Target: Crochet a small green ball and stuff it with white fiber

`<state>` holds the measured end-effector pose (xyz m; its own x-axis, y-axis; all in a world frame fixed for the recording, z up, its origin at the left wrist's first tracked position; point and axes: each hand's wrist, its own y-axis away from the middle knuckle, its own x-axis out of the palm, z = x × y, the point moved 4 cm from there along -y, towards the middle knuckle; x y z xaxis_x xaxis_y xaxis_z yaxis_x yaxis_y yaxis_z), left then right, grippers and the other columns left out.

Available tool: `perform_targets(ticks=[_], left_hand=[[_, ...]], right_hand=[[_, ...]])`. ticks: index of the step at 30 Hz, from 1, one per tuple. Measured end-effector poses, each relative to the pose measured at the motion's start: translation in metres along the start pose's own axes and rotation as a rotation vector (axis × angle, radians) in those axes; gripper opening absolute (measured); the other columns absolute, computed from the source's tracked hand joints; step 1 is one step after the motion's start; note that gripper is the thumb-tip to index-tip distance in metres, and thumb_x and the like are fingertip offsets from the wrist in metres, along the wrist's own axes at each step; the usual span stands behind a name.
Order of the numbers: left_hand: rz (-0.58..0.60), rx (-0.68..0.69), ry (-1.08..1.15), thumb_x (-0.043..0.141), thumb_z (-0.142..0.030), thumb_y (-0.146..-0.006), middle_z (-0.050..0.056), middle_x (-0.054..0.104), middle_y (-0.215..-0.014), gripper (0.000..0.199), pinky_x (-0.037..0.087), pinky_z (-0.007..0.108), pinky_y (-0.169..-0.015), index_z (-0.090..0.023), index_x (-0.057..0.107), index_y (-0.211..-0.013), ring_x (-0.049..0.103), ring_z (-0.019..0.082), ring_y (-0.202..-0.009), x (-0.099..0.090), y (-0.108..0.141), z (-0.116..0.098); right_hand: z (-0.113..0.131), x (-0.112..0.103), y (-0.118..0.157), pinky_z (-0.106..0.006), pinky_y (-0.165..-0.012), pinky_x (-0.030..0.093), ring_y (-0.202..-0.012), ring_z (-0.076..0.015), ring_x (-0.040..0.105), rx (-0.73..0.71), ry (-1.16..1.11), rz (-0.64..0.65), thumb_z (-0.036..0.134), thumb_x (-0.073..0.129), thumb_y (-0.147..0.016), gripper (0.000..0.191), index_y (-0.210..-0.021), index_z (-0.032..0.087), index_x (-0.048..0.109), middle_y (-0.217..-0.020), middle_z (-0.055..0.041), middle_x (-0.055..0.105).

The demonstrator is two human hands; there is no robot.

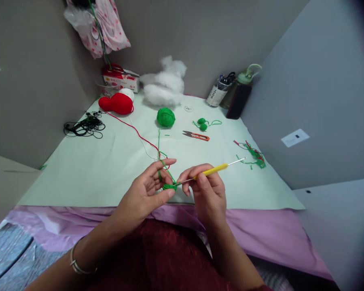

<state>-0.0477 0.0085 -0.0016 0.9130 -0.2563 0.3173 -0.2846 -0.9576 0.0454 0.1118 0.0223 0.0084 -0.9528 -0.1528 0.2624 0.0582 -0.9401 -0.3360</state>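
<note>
Between the thumb and fingers of my left hand (147,190) is a small green crochet piece (169,187). Green yarn (159,141) runs from the green yarn ball (166,117) to this hand and loops around a finger. My right hand (208,190) grips a crochet hook (214,170) by its yellow handle. One metal end of the hook touches the green piece; the other points up to the right. Both hands are over the near edge of the table, close together.
Thread snips (196,136) and small green pieces (202,124) lie beyond my hands. Red yarn (117,103), black cords (85,125) and white stuffing (166,85) are further back. Yarn scraps (255,155) lie right. A bottle (239,87) and phone (238,101) stand by the partition.
</note>
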Motion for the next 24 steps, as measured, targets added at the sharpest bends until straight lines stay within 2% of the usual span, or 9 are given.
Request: perform_targets(ticks=[5, 8, 12, 15, 17, 20, 24], left_hand=[[-0.003, -0.018, -0.013, 0.079, -0.024, -0.087, 0.001, 0.061, -0.095, 0.056, 0.047, 0.031, -0.092, -0.026, 0.061, -0.14, 0.06, 0.016, -0.092, 0.001, 0.001, 0.001], [-0.045, -0.021, -0.059, 0.078, -0.022, -0.087, 0.0, 0.061, -0.093, 0.053, 0.048, 0.031, -0.092, -0.026, 0.062, -0.137, 0.06, 0.016, -0.092, 0.002, 0.001, -0.001], [-0.133, 0.07, -0.195, 0.076, -0.02, -0.086, 0.0, 0.061, -0.091, 0.044, 0.048, 0.032, -0.096, -0.026, 0.068, -0.129, 0.062, 0.016, -0.093, 0.002, 0.0, -0.007], [-0.188, 0.128, -0.258, 0.074, -0.02, -0.087, 0.0, 0.062, -0.092, 0.04, 0.049, 0.032, -0.098, -0.026, 0.071, -0.126, 0.062, 0.016, -0.094, 0.002, 0.001, -0.009], [-0.191, 0.141, -0.272, 0.073, -0.02, -0.087, 0.0, 0.063, -0.092, 0.04, 0.05, 0.031, -0.097, -0.026, 0.071, -0.127, 0.063, 0.016, -0.093, 0.001, 0.002, -0.009], [-0.185, 0.155, -0.278, 0.073, -0.019, -0.087, -0.001, 0.063, -0.092, 0.041, 0.05, 0.029, -0.096, -0.026, 0.071, -0.128, 0.063, 0.014, -0.093, -0.001, 0.002, -0.008], [-0.179, 0.092, -0.184, 0.076, -0.022, -0.087, -0.002, 0.062, -0.092, 0.041, 0.051, 0.025, -0.094, -0.025, 0.07, -0.128, 0.063, 0.012, -0.092, -0.003, -0.001, -0.003]], right_hand=[[0.005, -0.003, 0.003, -0.026, -0.056, 0.054, -0.065, -0.0135, 0.067, -0.066, 0.051, 0.074, 0.032, 0.057, -0.104, 0.016, -0.096, 0.021, 0.065, -0.085, -0.0045, 0.077], [0.012, -0.005, 0.008, -0.028, -0.063, 0.057, -0.073, -0.0141, 0.069, -0.167, 0.21, 0.107, 0.024, 0.053, -0.105, 0.014, -0.104, 0.023, 0.067, -0.095, -0.0053, 0.077], [0.023, 0.003, 0.017, -0.034, -0.077, 0.06, -0.091, -0.0183, 0.073, -0.426, 0.566, 0.227, 0.011, 0.053, -0.102, 0.021, -0.113, 0.023, 0.067, -0.101, -0.0073, 0.077], [0.027, 0.01, 0.022, -0.035, -0.075, 0.061, -0.092, -0.02, 0.072, -0.615, 0.762, 0.228, 0.007, 0.057, -0.098, 0.024, -0.116, 0.021, 0.066, -0.105, -0.011, 0.078], [0.027, 0.012, 0.023, -0.034, -0.073, 0.062, -0.09, -0.0201, 0.073, -0.635, 0.76, 0.211, 0.009, 0.057, -0.099, 0.022, -0.115, 0.021, 0.066, -0.105, -0.0118, 0.078], [0.023, 0.011, 0.021, -0.033, -0.073, 0.063, -0.09, -0.0194, 0.074, -0.59, 0.663, 0.218, 0.011, 0.056, -0.101, 0.019, -0.111, 0.021, 0.068, -0.104, -0.0113, 0.078], [0.015, 0.009, 0.017, -0.034, -0.075, 0.063, -0.091, -0.0195, 0.076, -0.583, 0.564, 0.173, 0.012, 0.055, -0.101, 0.02, -0.11, 0.021, 0.071, -0.103, -0.0105, 0.079]])
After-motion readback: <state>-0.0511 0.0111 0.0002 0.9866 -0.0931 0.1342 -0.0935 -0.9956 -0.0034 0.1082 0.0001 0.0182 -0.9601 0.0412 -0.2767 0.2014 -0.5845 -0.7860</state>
